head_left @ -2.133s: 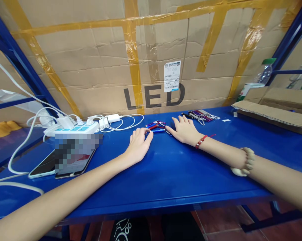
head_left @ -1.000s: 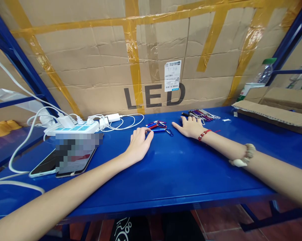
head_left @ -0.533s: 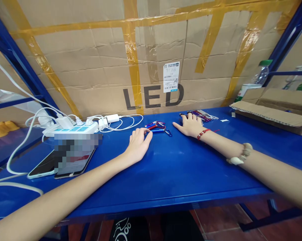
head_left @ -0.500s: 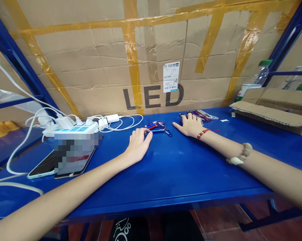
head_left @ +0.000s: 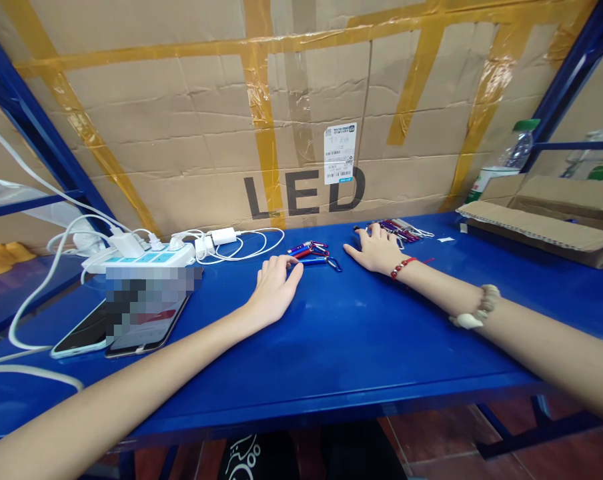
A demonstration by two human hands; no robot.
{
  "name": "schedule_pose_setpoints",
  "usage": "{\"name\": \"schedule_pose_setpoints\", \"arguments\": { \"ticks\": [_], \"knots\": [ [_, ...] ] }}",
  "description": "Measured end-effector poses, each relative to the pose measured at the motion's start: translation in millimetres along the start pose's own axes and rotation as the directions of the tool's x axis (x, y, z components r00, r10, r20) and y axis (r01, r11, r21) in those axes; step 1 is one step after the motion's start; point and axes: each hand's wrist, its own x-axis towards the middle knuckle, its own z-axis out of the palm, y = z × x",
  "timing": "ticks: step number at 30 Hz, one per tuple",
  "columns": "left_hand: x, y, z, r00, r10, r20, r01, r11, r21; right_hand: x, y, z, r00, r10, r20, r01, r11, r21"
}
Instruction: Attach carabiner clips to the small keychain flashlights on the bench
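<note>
Between hands (head_left: 275, 292), on tabletop (head_left: 341, 333): carabiner keychains (head_left: 306, 253) (blue one (head_left: 315, 261) by left fingertips (head_left: 292, 260)).

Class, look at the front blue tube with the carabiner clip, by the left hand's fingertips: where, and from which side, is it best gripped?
Probably by its carabiner clip, coming from the right. The blue tube lies flat with that clip pointing right, a loop fingers could pinch. The left hand is at its other end, and a red tube lies close behind.

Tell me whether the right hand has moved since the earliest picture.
Yes. Against the LED lettering, the right hand has moved to the right, away from the blue tube.
</note>
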Motion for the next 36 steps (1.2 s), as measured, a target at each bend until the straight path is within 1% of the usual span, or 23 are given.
{"name": "schedule_pose_setpoints", "arguments": {
  "ticks": [3,11,17,29,36],
  "knots": [
    [-0.2,-0.3,0.5,1.0,0.01,0.0,-0.01,1.0,0.009,-0.2,-0.2,0.8,1.0,-0.008,-0.002,0.008,1.0,-0.001],
    [0.2,-1.5,3.0,0.999,0.033,0.002,-0.033,0.999,0.034,-2.7,-2.0,-0.2,0.997,-0.08,-0.014,0.079,0.997,-0.016],
    [-0.1,-1.7,3.4,0.998,0.056,0.013,-0.056,0.996,0.067,-4.4,-3.8,-2.4,0.997,-0.074,0.013,0.074,0.997,-0.007],
    [-0.1,-2.5,3.7,0.997,0.068,0.02,-0.07,0.993,0.092,-3.1,-1.6,0.5,0.995,-0.099,-0.022,0.1,0.995,0.023],
    [-0.3,-2.2,3.1,0.997,0.073,0.026,-0.075,0.992,0.096,-5.0,-3.3,-0.7,0.998,-0.07,-0.005,0.07,0.997,0.037]
  ]
}}
